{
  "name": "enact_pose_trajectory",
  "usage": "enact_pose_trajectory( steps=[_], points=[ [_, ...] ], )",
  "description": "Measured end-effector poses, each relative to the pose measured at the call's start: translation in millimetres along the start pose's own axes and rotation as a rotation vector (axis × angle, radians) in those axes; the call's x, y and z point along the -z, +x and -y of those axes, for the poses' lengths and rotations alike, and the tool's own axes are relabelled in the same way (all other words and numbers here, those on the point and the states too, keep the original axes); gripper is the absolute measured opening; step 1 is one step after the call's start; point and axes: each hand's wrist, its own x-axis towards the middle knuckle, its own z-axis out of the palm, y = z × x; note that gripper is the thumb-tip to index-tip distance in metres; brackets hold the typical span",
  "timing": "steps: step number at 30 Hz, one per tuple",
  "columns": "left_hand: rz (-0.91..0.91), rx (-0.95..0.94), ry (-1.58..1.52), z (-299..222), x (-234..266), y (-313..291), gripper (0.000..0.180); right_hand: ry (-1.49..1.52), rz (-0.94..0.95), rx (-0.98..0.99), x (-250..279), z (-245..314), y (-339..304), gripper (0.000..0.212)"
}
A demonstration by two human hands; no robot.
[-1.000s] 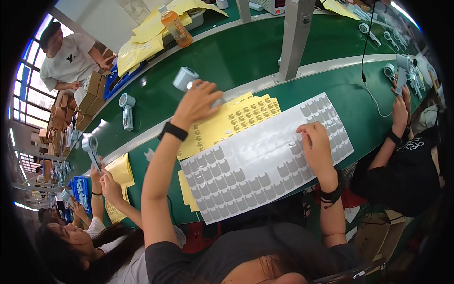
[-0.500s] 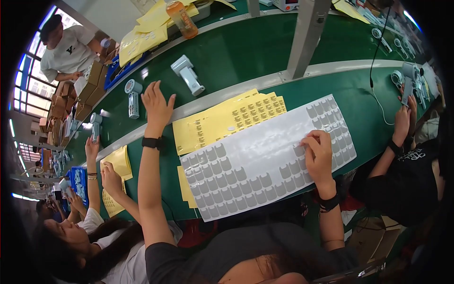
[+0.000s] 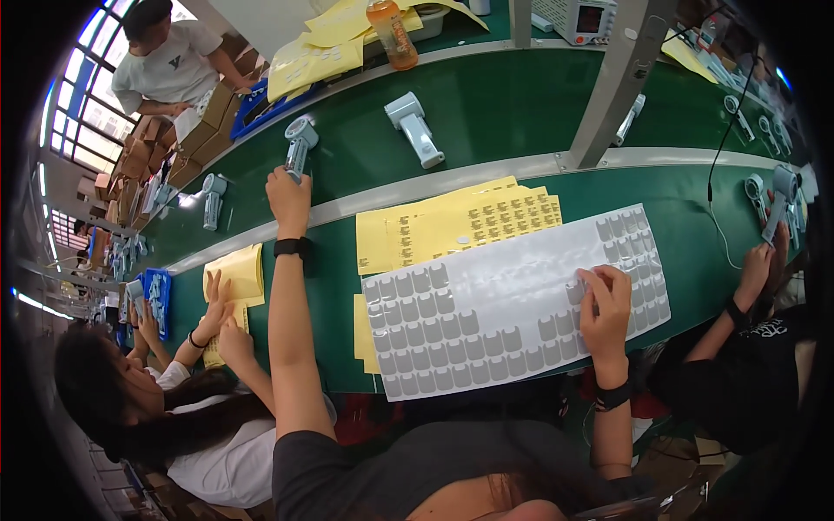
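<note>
My left hand [image 3: 289, 204] reaches onto the green conveyor belt, its fingers closed round the handle of a pale grey-blue handheld fan [image 3: 302, 137] with a round head. Under my right hand [image 3: 606, 311] lies a large white sheet [image 3: 504, 282] with rows of grey, notched stickers; its middle has been cleared of them. My right thumb and fingertips are pinched at the edge of one grey sticker [image 3: 574, 293]; whether it is lifted, I cannot tell. Partly beneath the white sheet are yellow label sheets [image 3: 417, 227]. Another handheld fan [image 3: 415, 130] lies farther along the belt.
A metal post [image 3: 621, 87] rises from the rail [image 3: 504, 169] between table and belt. Left, a co-worker's hands [image 3: 224, 326] are at a yellow sheet [image 3: 234, 273]. Right, another person's hands [image 3: 763, 265] hold a fan. A cable [image 3: 714, 165] hangs nearby. Across stands an orange bottle [image 3: 393, 35].
My left hand has gone from open above the rail to gripping a fan on the belt. The left co-worker has let go of a fan. My right hand stays pinched over the white sheet.
</note>
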Motion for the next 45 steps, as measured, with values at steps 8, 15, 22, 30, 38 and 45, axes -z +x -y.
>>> enact_pose_trajectory(
  steps=[8,15,22,30,38,45],
  points=[
    [-0.311,-0.286,-0.353,-102,76,-6,0.027,-0.075,0.026,0.052,3,7,1,0.020],
    [-0.073,-0.412,-0.811,-192,108,-66,0.034,0.083,0.071,0.022,7,-2,4,0.013],
    [0.271,-0.454,-1.367,-225,84,-111,0.067,0.858,0.132,-0.404,17,14,16,0.012],
    [0.420,-0.662,-1.368,-235,88,-137,0.061,1.072,0.230,-0.418,10,82,76,0.026],
    [0.310,-0.654,-1.358,-236,89,-145,0.062,1.080,0.143,-0.436,-11,91,89,0.048],
    [0.320,-0.666,-1.350,-238,89,-146,0.062,1.048,0.158,-0.445,-13,90,90,0.046]
  ],
)
